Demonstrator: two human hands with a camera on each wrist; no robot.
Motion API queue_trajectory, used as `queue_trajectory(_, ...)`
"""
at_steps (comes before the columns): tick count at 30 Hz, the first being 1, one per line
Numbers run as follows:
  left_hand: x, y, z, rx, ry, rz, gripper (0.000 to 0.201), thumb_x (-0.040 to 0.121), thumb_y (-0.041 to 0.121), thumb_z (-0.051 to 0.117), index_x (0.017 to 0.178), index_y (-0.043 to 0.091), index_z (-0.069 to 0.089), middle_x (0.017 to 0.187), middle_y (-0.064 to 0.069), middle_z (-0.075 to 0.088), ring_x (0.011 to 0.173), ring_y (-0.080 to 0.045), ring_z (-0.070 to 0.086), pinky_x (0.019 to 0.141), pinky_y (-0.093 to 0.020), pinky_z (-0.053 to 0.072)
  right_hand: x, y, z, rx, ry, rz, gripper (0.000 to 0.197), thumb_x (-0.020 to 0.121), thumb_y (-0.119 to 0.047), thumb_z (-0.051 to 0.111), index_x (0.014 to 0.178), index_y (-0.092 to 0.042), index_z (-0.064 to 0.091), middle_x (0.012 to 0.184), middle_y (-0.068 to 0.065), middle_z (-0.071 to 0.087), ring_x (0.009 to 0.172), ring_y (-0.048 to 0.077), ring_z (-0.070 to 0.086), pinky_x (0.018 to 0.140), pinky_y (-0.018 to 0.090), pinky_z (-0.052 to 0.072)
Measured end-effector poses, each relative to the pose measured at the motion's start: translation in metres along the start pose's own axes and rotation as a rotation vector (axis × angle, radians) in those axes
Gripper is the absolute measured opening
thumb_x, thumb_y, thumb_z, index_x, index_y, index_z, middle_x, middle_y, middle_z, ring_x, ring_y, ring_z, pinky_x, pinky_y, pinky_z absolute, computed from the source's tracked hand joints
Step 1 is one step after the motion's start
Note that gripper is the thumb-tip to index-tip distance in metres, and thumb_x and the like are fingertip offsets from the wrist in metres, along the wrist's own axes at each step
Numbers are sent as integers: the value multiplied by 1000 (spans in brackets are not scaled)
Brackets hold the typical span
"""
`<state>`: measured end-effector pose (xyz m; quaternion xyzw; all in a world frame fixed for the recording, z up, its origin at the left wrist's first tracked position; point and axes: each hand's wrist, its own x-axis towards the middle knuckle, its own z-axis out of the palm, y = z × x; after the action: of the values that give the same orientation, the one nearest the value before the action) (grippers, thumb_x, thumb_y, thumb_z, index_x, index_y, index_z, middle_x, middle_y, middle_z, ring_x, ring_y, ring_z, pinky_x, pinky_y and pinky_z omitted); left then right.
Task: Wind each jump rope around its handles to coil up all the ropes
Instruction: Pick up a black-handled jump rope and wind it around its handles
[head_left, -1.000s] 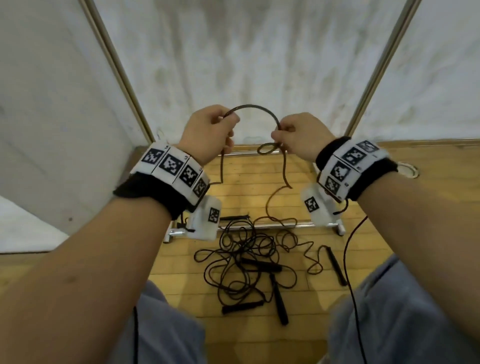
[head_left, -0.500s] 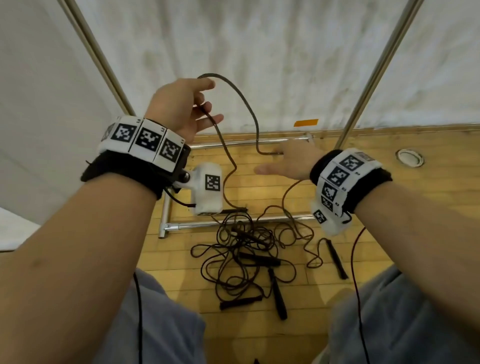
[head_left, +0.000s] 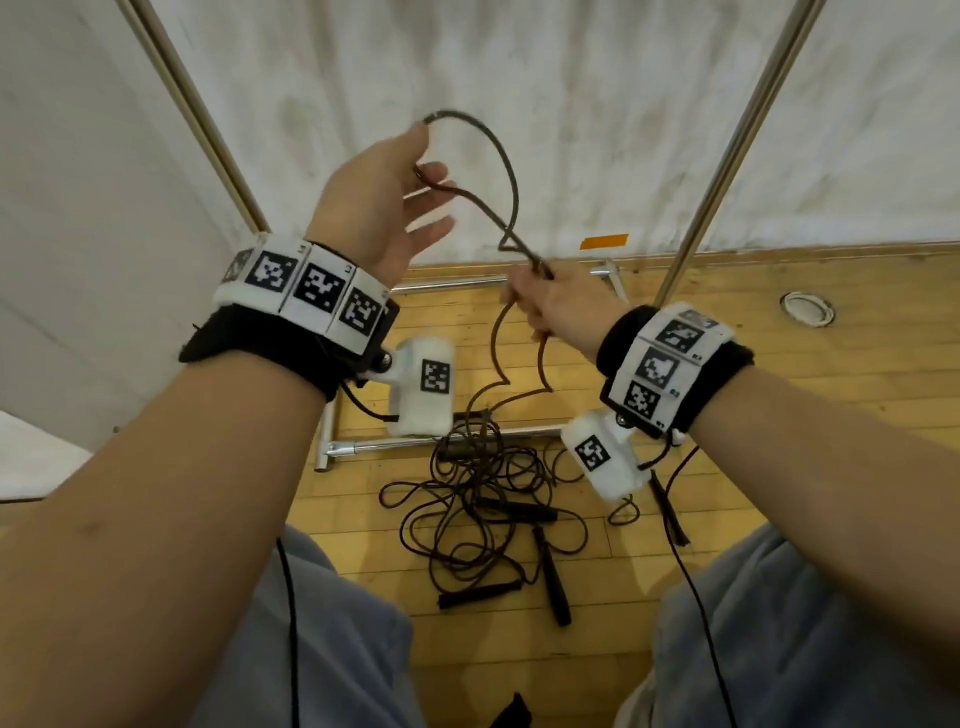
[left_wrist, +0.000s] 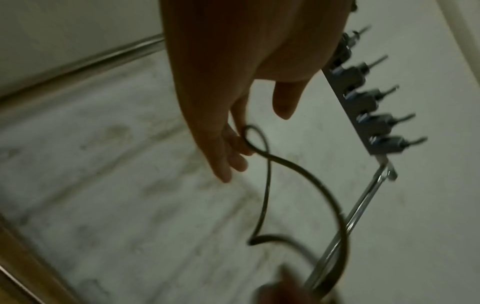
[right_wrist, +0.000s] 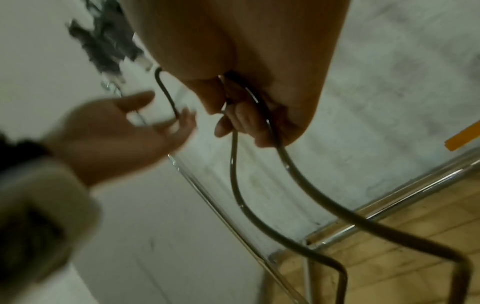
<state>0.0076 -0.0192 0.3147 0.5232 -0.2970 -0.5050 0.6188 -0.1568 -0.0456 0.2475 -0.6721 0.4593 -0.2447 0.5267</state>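
A dark jump rope (head_left: 511, 182) rises from the floor and forms a loop in the air. My left hand (head_left: 426, 182) is raised, fingers straight and spread, with the loop hooked over them (left_wrist: 246, 133). Lower and to the right, my right hand (head_left: 550, 306) grips two strands of the rope where the loop closes; the wrist view shows its fingers (right_wrist: 241, 119) curled round them. Both strands hang down to a tangled pile of ropes (head_left: 478, 499) on the wooden floor. Black handles (head_left: 480, 592) (head_left: 553, 582) lie in and beside the pile.
A metal rack base (head_left: 441, 441) lies on the floor behind the pile, with slanted uprights (head_left: 727, 156) against a white sheet. A row of hooks (left_wrist: 363, 98) hangs on the rack. My grey-trousered knees (head_left: 311, 649) flank the pile. A round floor fitting (head_left: 808, 309) is at the right.
The right hand let go, hung open and low, then came up and gripped the strands under the loop. The left hand rose with the loop and spread its fingers.
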Motion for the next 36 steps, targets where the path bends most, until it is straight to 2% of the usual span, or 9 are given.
queue_trajectory(3, -1, -14, -9, 282, -24, -68, 11, 89, 12, 55, 98, 13, 62, 108, -3, 68, 105, -16, 63, 92, -40, 50, 3, -15, -11, 366, 112, 32, 32, 100, -29, 41, 74, -14, 52, 52, -7, 35, 48, 12, 36, 53, 26, 40)
queue_trajectory(7, -15, -43, 2, 712, -453, -138, 29, 83, 8, 65, 108, 22, 63, 112, 8, 64, 105, -2, 58, 82, -26, 45, -2, -31, -13, 696, 110, 68, 34, 99, -31, 42, 71, -12, 47, 52, -3, 29, 45, 13, 32, 50, 27, 34)
queue_trajectory(10, -21, -61, 17, 630, -620, 7, 25, 79, 0, 71, 95, 13, 57, 95, 0, 60, 90, -8, 57, 84, -25, 46, -7, -42, -8, 866, 92, 67, 35, 99, -32, 43, 71, -11, 46, 57, -1, 28, 48, 16, 34, 53, 28, 33)
queue_trajectory(13, -19, -66, 22, 458, -587, -8, 14, 88, -4, 59, 98, 5, 55, 98, -13, 62, 95, -17, 61, 92, -28, 48, -9, -53, -8, 917, 126, 40, 35, 99, -33, 42, 71, -12, 45, 58, -1, 29, 53, 16, 34, 55, 29, 29)
queue_trajectory(18, -15, -79, 17, 799, -533, -83, 19, 96, 23, 54, 83, 22, 67, 86, 11, 71, 85, -5, 64, 94, -40, 49, -8, -60, -28, 852, 265, -31, 35, 100, -34, 40, 71, -15, 47, 57, -3, 35, 54, 14, 39, 57, 28, 33)
queue_trajectory(21, -11, -77, 13, 694, -424, -45, 20, 98, 22, 51, 83, 19, 65, 84, 5, 73, 80, -12, 70, 76, -34, 54, -6, -48, -41, 761, 290, -24, 31, 97, -38, 45, 77, -15, 53, 64, -2, 46, 62, 14, 48, 65, 29, 39)
queue_trajectory(27, -4, -55, 7, 349, -231, -5, 20, 99, 19, 49, 85, 12, 62, 77, -2, 72, 66, -17, 70, 57, -27, 57, -10, -7, -22, 132, -199, 19, 43, 80, -50, 63, 115, -24, 61, 120, -5, 63, 118, 14, 52, 108, 47, 28)
queue_trajectory(31, 0, -45, 5, 268, -192, -16, 19, 99, 22, 49, 88, 10, 60, 80, -6, 73, 60, -16, 68, 55, -23, 56, -15, 9, -6, -248, -217, -24, 29, 75, -48, 69, 95, -27, 68, 98, -8, 68, 99, 13, 59, 93, 39, 42)
queue_trajectory(36, 2, -41, 2, 230, -105, 24, 20, 100, 24, 47, 91, 11, 60, 71, 1, 72, 58, -14, 67, 55, -22, 55, -21, 20, 1, -387, -246, -41, 23, 88, -37, 59, 76, -21, 70, 79, -12, 65, 79, 6, 58, 71, 27, 40)
